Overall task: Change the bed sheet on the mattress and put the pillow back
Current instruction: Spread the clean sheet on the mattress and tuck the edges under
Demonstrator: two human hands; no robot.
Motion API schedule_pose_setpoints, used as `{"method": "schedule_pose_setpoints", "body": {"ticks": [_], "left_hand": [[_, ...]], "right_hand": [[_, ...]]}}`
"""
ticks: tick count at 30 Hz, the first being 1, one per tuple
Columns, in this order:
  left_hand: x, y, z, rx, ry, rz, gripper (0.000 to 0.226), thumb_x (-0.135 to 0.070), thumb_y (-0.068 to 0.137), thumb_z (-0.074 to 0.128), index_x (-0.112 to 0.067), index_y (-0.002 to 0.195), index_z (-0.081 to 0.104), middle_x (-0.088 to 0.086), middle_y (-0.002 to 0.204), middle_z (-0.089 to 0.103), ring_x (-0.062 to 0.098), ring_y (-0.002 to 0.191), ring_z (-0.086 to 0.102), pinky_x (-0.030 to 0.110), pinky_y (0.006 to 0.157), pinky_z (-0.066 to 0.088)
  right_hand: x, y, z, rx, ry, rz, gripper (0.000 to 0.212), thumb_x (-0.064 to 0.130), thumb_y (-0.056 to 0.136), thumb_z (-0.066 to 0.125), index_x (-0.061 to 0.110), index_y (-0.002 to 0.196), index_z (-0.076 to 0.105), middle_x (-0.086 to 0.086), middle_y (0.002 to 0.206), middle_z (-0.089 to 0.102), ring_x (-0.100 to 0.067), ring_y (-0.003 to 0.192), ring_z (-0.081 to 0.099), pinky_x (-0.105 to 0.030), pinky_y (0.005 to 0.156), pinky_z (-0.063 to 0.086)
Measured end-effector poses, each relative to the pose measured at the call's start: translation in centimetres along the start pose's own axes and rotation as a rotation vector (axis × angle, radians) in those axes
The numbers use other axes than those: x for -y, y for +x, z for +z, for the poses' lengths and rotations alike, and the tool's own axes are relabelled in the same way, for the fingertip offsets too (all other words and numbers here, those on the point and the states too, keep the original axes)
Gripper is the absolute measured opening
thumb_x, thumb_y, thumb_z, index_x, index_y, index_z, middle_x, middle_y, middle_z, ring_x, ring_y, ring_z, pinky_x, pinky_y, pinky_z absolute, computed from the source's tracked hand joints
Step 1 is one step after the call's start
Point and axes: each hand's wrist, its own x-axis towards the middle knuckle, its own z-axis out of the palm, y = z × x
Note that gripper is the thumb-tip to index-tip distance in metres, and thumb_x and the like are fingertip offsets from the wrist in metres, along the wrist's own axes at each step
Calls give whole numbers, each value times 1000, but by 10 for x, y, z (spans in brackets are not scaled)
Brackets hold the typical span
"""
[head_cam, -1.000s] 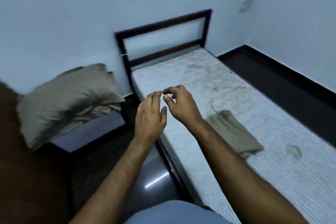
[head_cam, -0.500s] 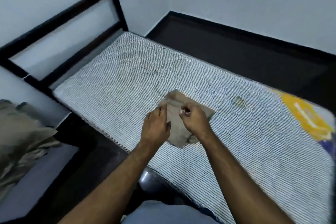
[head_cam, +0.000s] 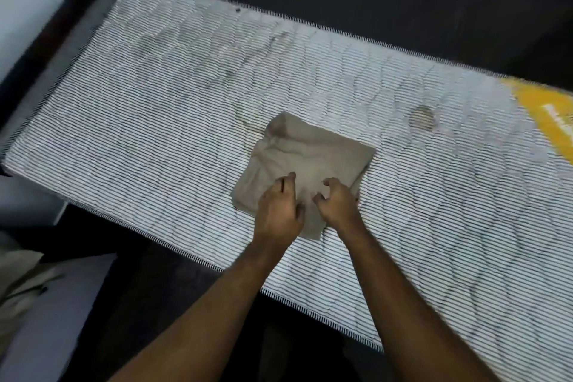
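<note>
The pillow now shows only at the near left edge, off the bed. On the bare mattress the folded sheet lies mid-bed. Half a second on, the left hand and right hand have settled on its near edge, fingers curled and seemingly pinching cloth; unfolding looks next.

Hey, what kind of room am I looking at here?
Most likely a small bedroom: a bare striped mattress on a dark bed frame, with a folded tan bed sheet lying on it.
</note>
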Motion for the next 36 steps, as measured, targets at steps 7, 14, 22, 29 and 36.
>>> {"method": "schedule_pose_setpoints", "body": {"ticks": [7,14,22,29,36], "left_hand": [[38,34,39,125,-13,54,68,-21,89,69,-7,149,41,16,135,56,34,117,59,42,101,48],[29,44,17,172,-35,99,87,-17,82,73,-9,157,29,13,154,42,29,139,44,36,114,40],[-15,41,-71,-186,-165,201,74,-36,71,79,-10,134,52,5,128,56,27,120,51,43,104,41],[-99,18,-220,-526,-262,311,28,-32,78,55,-22,105,54,-4,97,58,23,89,51,44,76,42],[-183,-56,-317,-847,-428,451,35,-22,82,75,-31,106,51,-13,99,53,16,96,53,38,83,46]], "right_hand": [[-55,78,78,-92,240,234,57,41,76,64,10,123,65,-20,116,69,-36,105,65,-45,93,53],[10,50,50,-239,615,229,13,11,85,77,23,82,73,9,81,73,-10,79,70,-26,82,54],[130,-48,-65,-243,807,-187,10,0,85,72,8,91,71,2,73,71,-4,67,64,-16,66,49],[196,-143,-163,-213,941,-607,30,10,102,58,17,130,62,1,121,71,-12,117,65,-26,99,51],[216,-219,-217,-586,750,-961,43,8,99,60,23,139,53,11,135,61,-16,126,58,-40,106,49]]}}
